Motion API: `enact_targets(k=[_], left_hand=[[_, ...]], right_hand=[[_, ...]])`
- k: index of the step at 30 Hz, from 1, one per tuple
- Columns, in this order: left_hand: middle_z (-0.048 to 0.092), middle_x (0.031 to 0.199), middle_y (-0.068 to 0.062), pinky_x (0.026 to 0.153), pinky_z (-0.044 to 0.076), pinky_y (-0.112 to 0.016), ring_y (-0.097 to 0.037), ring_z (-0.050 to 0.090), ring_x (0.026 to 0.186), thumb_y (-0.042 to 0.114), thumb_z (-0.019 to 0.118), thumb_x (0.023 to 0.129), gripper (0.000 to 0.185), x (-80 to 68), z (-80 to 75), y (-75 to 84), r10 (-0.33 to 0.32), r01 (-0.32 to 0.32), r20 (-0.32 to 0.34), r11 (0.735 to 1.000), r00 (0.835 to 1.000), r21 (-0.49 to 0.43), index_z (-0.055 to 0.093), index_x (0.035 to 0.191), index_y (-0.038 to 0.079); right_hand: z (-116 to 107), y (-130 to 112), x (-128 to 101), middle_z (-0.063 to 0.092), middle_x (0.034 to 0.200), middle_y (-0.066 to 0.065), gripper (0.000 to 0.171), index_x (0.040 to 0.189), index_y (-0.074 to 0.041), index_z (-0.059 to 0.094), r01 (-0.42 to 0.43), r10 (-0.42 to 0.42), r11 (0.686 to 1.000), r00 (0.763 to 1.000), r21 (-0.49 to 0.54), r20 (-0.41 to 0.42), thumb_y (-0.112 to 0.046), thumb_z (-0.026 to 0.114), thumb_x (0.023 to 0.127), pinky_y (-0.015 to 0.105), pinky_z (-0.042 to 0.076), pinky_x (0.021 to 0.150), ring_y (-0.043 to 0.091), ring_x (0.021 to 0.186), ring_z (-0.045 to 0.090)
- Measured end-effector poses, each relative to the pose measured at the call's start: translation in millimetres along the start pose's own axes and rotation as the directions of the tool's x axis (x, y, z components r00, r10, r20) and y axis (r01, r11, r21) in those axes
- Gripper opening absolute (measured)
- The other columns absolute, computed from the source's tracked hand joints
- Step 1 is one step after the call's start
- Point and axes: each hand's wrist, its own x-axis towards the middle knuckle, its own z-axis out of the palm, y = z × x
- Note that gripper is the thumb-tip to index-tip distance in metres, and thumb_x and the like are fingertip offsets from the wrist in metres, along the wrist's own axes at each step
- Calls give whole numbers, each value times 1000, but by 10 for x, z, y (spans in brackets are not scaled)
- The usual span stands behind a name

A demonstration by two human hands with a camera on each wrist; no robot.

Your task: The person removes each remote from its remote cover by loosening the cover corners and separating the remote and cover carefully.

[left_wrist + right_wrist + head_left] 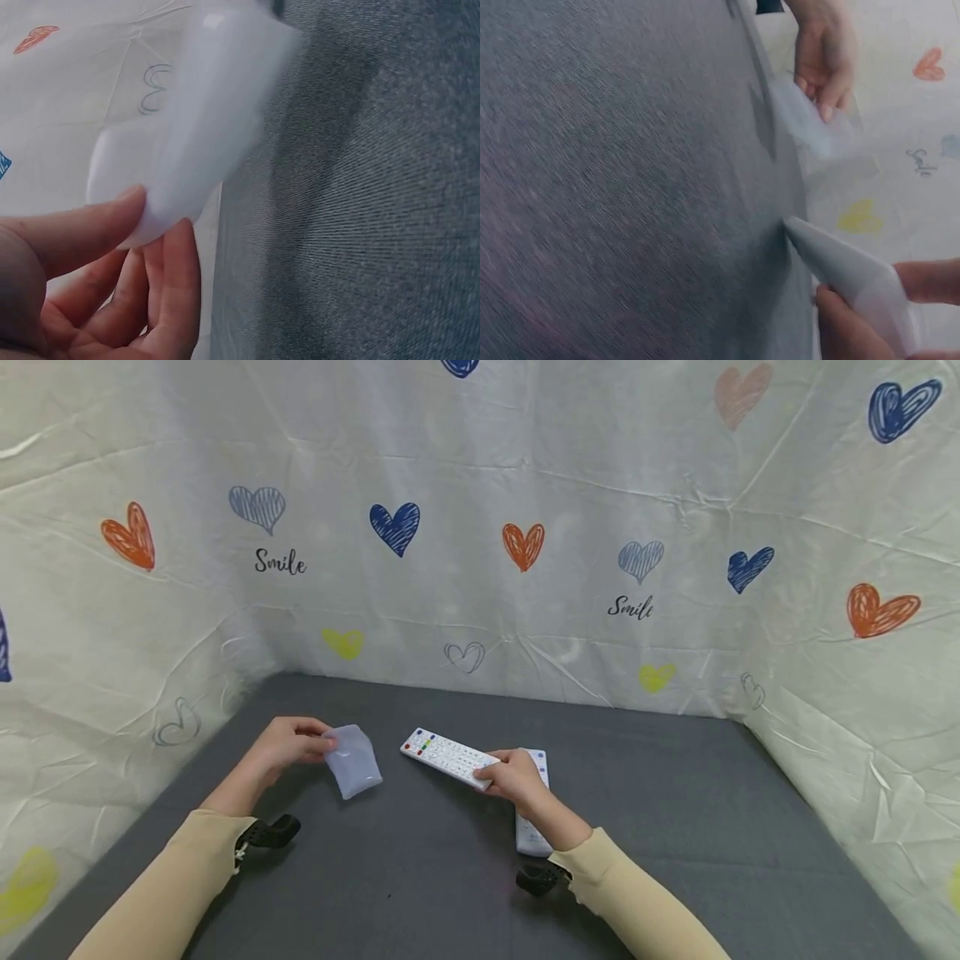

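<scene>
Remote point(448, 757): before heart-print sheet point(465, 602), tilted over grey table point(405, 877), near end gripped between thumb and fingers of right hand point(517, 778). Partly hidden by that hand, second remote point(531, 837), lying on table. Farther left, translucent pouch point(352, 762), pinched above table by thumb and fingers of left hand point(294, 742).

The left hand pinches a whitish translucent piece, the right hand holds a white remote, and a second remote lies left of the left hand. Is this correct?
Not left of the left hand: the second remote lies partly hidden by the right hand and wrist, as the head view shows. The rest is correct.
</scene>
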Motion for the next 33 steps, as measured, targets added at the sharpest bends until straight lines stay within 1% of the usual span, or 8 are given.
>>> enact_targets(k=[5, 9, 16, 19, 23, 25, 28, 33], left_hand=[[65, 90, -1, 77, 58, -32, -7, 64, 78, 11, 68, 87, 42, 17, 21, -29, -18, 18, 40, 1000, 999, 0, 55, 117, -15], [65, 91, -1, 76, 58, -31, -7, 64, 79, 13, 69, 87, 43, 21, 31, -29, -29, 29, 35, 1000, 999, 6, 56, 118, -14], [65, 92, -2, 77, 58, -31, -8, 64, 79, 16, 69, 87, 44, 24, 50, -26, -36, 36, 27, 999, 999, 7, 56, 118, -12], [65, 93, -3, 77, 58, -32, -8, 63, 80, 17, 70, 87, 45, 30, 58, -33, -38, 37, 25, 999, 999, 10, 56, 118, -12], [65, 96, -5, 77, 58, -33, -9, 63, 80, 17, 69, 87, 44, 36, 68, -43, -45, 44, 14, 999, 999, 22, 57, 118, -11], [65, 97, -6, 78, 58, -33, -9, 63, 80, 16, 69, 87, 43, 39, 72, -46, -41, 40, 17, 999, 999, 21, 57, 118, -11], [65, 97, -5, 78, 58, -33, -8, 63, 80, 15, 67, 88, 41, 48, 83, -45, -42, 41, 23, 999, 999, 7, 57, 119, -11], [65, 95, -2, 79, 58, -33, -8, 63, 81, 14, 67, 88, 41, 65, 105, -45, -45, 45, 29, 999, 999, -10, 57, 120, -10]], right_hand=[[-4, -42, 6, 67, 96, 18, 36, 112, 10, 64, -15, 21, 987, 999, -160, 33, -3, 69, 79, 29, 59, 66, 14, 71, 66], [-9, -75, 3, 67, 92, 12, 33, 107, 8, 68, -41, 76, 954, 991, -298, 109, -10, 72, 79, 26, 59, 63, 14, 68, 66], [4, -105, 3, 64, 81, 4, 23, 94, 2, 73, -75, 156, 925, 969, -374, 193, -12, 76, 76, 22, 56, 61, 8, 61, 56], [27, -84, 12, 65, 83, 4, 23, 96, 5, 70, -109, 202, 935, 946, -338, 254, -8, 74, 77, 23, 57, 65, 8, 65, 57], [100, -27, 23, 64, 85, 8, 24, 101, 12, 65, -180, 239, 964, 911, -195, 337, 0, 69, 80, 29, 58, 75, 11, 72, 61], [146, -4, 16, 63, 84, 9, 24, 102, 14, 63, -209, 243, 969, 902, -130, 357, 2, 67, 82, 32, 58, 77, 13, 73, 61], [212, 24, -7, 62, 82, 10, 21, 101, 15, 62, -232, 239, 971, 906, -62, 349, 4, 66, 83, 34, 58, 78, 13, 73, 62], [290, 57, -50, 61, 84, 12, 23, 103, 17, 58, -225, 194, 971, 938, 78, 287, 5, 64, 84, 35, 58, 80, 14, 73, 63]])
